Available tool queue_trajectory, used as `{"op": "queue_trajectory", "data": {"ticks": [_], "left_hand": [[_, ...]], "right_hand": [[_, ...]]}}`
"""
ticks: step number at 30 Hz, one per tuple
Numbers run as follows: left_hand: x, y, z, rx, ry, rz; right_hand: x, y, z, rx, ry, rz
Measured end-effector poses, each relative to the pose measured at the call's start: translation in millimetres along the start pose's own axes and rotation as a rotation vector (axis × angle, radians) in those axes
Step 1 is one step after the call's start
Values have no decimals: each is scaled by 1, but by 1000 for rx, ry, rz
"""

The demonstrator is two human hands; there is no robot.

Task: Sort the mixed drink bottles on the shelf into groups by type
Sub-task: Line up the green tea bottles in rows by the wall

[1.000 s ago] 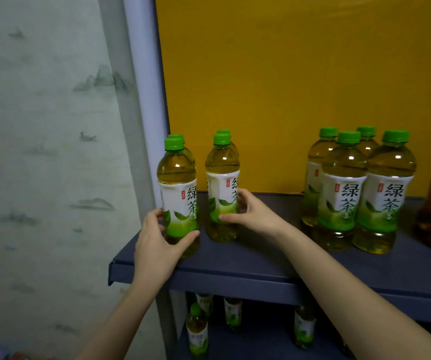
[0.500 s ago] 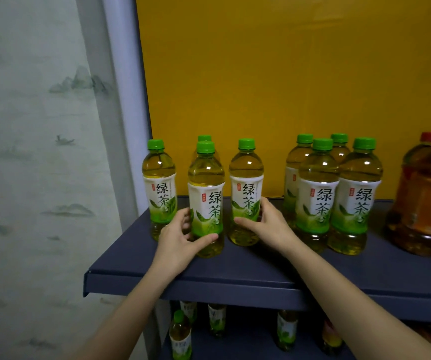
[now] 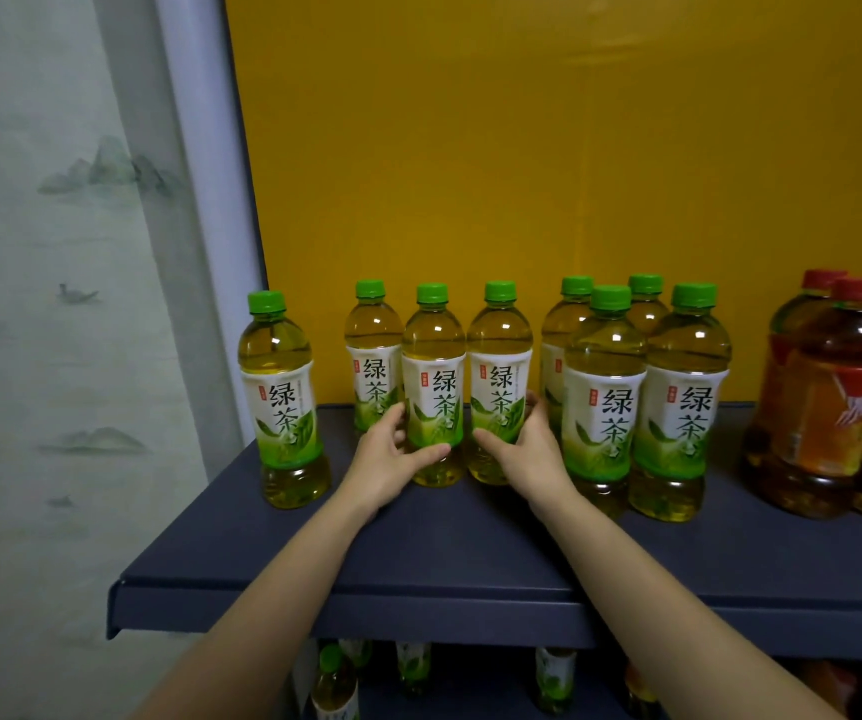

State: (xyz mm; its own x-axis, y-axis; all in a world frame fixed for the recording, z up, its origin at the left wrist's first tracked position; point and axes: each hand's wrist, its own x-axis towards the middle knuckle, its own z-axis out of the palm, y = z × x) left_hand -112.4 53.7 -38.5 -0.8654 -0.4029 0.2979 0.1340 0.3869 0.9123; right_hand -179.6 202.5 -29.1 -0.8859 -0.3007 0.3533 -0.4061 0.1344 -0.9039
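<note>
Several green tea bottles with green caps stand on a dark blue shelf [image 3: 470, 563]. My left hand [image 3: 384, 459] grips the base of one green tea bottle [image 3: 434, 376]. My right hand [image 3: 527, 449] grips the green tea bottle [image 3: 499, 371] beside it. The two held bottles stand upright and touch each other. Another green tea bottle [image 3: 372, 345] stands behind them on the left. One green tea bottle [image 3: 280, 387] stands alone near the shelf's left end. A cluster of green tea bottles [image 3: 642, 387] stands just right of my right hand.
Larger red-capped bottles [image 3: 834, 397] with orange-red labels stand at the shelf's right end. A yellow panel [image 3: 522, 174] backs the shelf. A lower shelf holds more small bottles [image 3: 335, 683]. A patterned wall [image 3: 28, 356] lies to the left.
Both hands have slid their two bottles to the right along the shelf, closer to the right cluster. One bottle stays behind at the left end.
</note>
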Motion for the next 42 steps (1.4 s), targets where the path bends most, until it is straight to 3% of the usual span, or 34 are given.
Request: {"op": "queue_trajectory", "data": {"ticks": [12, 32, 36, 40, 42], "left_hand": [[18, -7, 3, 46, 96, 8], [8, -3, 11, 105, 93, 52], [-20, 8, -4, 318, 212, 179], [-58, 13, -33, 400, 399, 411], [-72, 12, -50, 414, 511, 441]], "right_hand": [[6, 1, 9, -40, 65, -13], [-5, -2, 4, -93, 64, -83], [-33, -9, -1, -115, -20, -144], [-64, -20, 2, -165, 52, -313], [-67, -27, 11, -136, -35, -359]]}}
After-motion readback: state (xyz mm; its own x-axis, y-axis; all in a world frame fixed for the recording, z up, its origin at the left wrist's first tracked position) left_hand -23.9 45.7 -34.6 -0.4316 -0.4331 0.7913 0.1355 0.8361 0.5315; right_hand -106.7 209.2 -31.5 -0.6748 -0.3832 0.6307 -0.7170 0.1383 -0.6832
